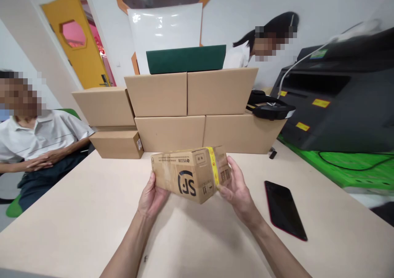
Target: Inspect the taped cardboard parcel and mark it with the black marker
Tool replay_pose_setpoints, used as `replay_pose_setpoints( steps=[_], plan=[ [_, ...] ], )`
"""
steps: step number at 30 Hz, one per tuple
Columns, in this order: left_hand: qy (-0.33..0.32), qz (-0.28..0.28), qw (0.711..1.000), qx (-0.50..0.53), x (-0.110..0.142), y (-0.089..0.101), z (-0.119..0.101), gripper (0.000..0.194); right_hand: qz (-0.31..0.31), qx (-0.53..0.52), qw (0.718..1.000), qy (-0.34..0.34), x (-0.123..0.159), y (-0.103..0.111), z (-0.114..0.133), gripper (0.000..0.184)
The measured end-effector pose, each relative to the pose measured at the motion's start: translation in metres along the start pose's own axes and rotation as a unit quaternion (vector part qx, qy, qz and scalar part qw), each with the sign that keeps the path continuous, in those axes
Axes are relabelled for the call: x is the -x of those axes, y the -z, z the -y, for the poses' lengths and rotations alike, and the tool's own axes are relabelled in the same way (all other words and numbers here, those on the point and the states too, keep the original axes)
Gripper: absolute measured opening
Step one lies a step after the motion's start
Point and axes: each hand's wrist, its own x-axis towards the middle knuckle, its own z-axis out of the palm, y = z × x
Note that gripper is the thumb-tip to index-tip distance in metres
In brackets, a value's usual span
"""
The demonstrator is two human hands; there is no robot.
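A brown cardboard box (172,173) with black printing and a strip of yellow tape is held above the table (101,212) between both hands. Its printed letters appear upside down. My left hand (150,198) grips the box's left end, thumb on the front face and fingers underneath, partly hidden. At the right end, my right hand (237,192) holds it, with the thumb close to the yellow tape and the fingers along the far side.
Plain cardboard boxes (169,132) are stacked at the table's back, topped by a green box (186,59). A black tablet (286,210) lies right. Beyond it stands a dark printer (341,101). One person (46,134) sits left; another (240,56) is behind the stack.
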Motion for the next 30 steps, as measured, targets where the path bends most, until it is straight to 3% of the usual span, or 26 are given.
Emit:
replay_pose_setpoints(
  steps=[4, 7, 11, 20, 25, 30],
  plan=[
    [-0.061, -0.008, 0.996, -0.057, 0.002, -0.005, -0.003, 0.047, -0.049, -0.103, 0.989, -0.094, -0.004, -0.001, 0.001, 0.06],
    [-0.083, -0.009, 0.987, -0.136, 0.007, -0.012, -0.004, 0.049, -0.071, -0.138, 0.983, -0.099, -0.007, -0.004, 0.001, 0.045],
    [-0.085, -0.008, 0.98, -0.181, 0.012, -0.015, -0.005, 0.051, -0.117, -0.178, 0.969, -0.127, -0.009, -0.009, 0.005, 0.045],
    [-0.067, 0.012, 0.971, -0.228, 0.019, -0.022, -0.01, 0.055, -0.144, -0.211, 0.942, -0.219, -0.01, -0.007, 0.011, 0.04],
    [-0.091, -0.031, 0.984, -0.148, 0.02, -0.03, -0.003, 0.061, -0.172, -0.197, 0.95, -0.172, -0.004, -0.011, -0.001, 0.039],
    [-0.038, -0.051, 0.996, -0.06, 0.025, -0.031, 0.005, 0.05, -0.177, -0.153, 0.968, -0.093, 0.005, -0.008, -0.014, 0.047]
  ],
)
